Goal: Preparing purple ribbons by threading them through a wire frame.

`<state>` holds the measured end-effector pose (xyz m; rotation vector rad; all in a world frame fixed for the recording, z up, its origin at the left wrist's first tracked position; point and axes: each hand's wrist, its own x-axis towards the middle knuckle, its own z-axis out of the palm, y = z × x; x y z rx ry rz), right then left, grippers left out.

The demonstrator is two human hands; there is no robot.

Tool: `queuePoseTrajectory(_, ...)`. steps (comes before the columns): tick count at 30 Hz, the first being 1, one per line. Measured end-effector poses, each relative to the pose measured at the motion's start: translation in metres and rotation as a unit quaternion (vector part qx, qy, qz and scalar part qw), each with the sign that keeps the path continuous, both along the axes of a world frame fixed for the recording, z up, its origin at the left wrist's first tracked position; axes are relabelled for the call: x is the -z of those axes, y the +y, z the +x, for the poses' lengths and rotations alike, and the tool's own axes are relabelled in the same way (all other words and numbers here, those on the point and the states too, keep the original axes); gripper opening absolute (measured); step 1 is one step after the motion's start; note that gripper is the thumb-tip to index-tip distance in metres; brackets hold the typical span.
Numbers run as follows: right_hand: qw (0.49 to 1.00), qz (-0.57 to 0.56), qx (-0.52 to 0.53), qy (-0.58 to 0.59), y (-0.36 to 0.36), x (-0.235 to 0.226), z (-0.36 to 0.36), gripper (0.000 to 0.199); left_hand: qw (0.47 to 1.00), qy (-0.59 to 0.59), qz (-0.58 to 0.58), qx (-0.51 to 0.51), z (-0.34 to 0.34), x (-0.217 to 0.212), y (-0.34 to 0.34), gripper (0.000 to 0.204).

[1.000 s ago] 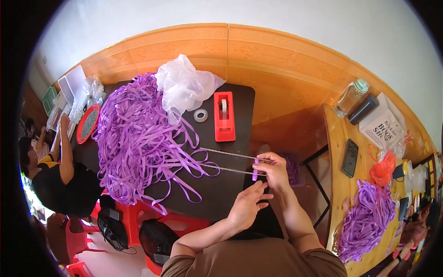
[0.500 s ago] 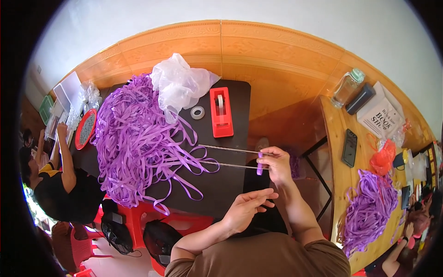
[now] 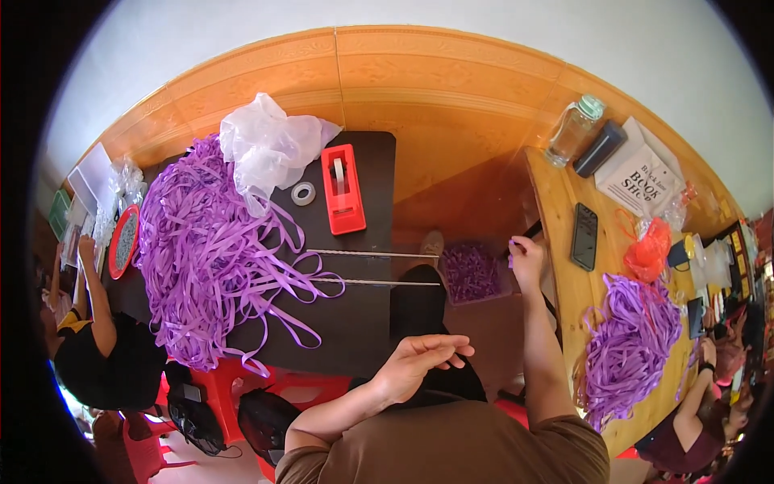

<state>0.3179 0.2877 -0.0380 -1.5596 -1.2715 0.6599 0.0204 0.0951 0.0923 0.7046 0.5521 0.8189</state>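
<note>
My right hand [image 3: 528,264] is off to the right, over the gap between the two tables. Its fingers pinch a small purple ribbon piece [image 3: 510,260], of which only a bit shows. Nothing is in my left hand [image 3: 423,363]; its fingers are stretched out in front of my body. Two thin metal rods [image 3: 379,254] stick out side by side past the dark table's right edge, with bare ends. Behind them a big heap of loose purple ribbon [image 3: 205,250] covers much of that table. Down on the floor sits a bin of small purple ribbon pieces [image 3: 476,274].
A red tape dispenser [image 3: 343,189], a tape roll [image 3: 303,194] and a crumpled plastic bag [image 3: 270,145] lie on the dark table [image 3: 375,323]. On the wooden table [image 3: 556,194] are a bottle [image 3: 574,133], a phone [image 3: 584,236] and more purple ribbon [image 3: 633,351]. People sit at both sides.
My right hand has moved right, away from the rods, taking the purple ribbon piece off their ends. The left hand stays nearly as it was. The whole view has shifted, revealing the bin.
</note>
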Motion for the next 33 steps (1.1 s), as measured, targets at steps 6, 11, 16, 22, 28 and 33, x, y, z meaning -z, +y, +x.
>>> queuePoseTrajectory(6,0.977,-0.047,0.029,-0.206,0.023,0.062,0.007,0.023,0.996,0.07,0.053,-0.017,-0.011,-0.014,-0.009,0.03)
queuePoseTrajectory(11,0.989,0.133,0.017,-0.067,-0.014,0.014,-0.052,0.014,0.976,0.158,0.124,-0.086,-0.039,-0.021,-0.018,0.027)
queuePoseTrajectory(16,0.946,0.273,-0.166,-0.054,-0.084,-0.135,-0.146,0.009,0.974,0.105,0.199,-0.031,-0.049,-0.028,-0.018,0.024)
queuePoseTrajectory(22,0.789,0.286,-0.483,-0.248,-0.099,-0.159,-0.246,0.023,0.938,0.056,0.337,0.056,-0.049,-0.036,-0.024,0.021)
queuePoseTrajectory(28,0.758,0.31,-0.432,-0.378,-0.098,-0.157,-0.276,0.013,0.925,0.084,0.369,0.009,-0.081,-0.035,-0.041,0.022)
queuePoseTrajectory(33,0.782,0.16,-0.602,-0.005,-0.109,-0.184,-0.242,0.012,0.927,0.146,0.328,-0.109,-0.108,-0.035,-0.05,0.02)
